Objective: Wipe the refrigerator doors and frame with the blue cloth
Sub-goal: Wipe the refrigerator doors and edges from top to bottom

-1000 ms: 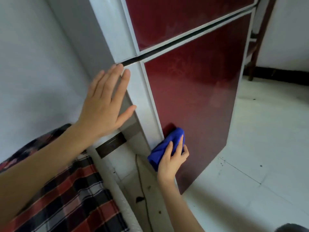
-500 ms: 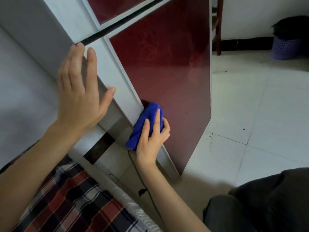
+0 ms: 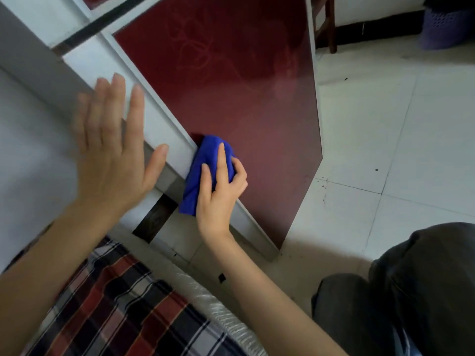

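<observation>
View looks down from the person's head at the lower part of a refrigerator. Right hand (image 3: 218, 194) presses a bunched, soft blue microfibre cloth (image 3: 203, 173) against the fridge, w/ fingers curled over it: grip closed on the cloth. The cloth sits right on the seam where the glossy dark-red lower door panel (image 3: 244, 98) meets the pale grey-white frame strip (image 3: 164, 119) along its left edge, touching both, roughly halfway down the door.

Left hand (image 3: 113, 155) is spread flat & open, holding nothing, palm at the fridge's grey side panel just left of the frame; slightly blurred, so can't tell if it's pressing firmly or only resting.

Below the left arm, a red, black & white plaid fabric (image 3: 123, 304). At right, white tiled floor (image 3: 385, 150) and the person's knee in dark trousers (image 3: 424, 291).

Handling, as a judgement: cloth looks light, limp & compressible, so it needs a full-palm hold w/ fingers over the wad or it'll unfold. The door looks smooth & slick, so the cloth should glide easily; the raised frame edge probably wants fingertip pressure into the corner.
</observation>
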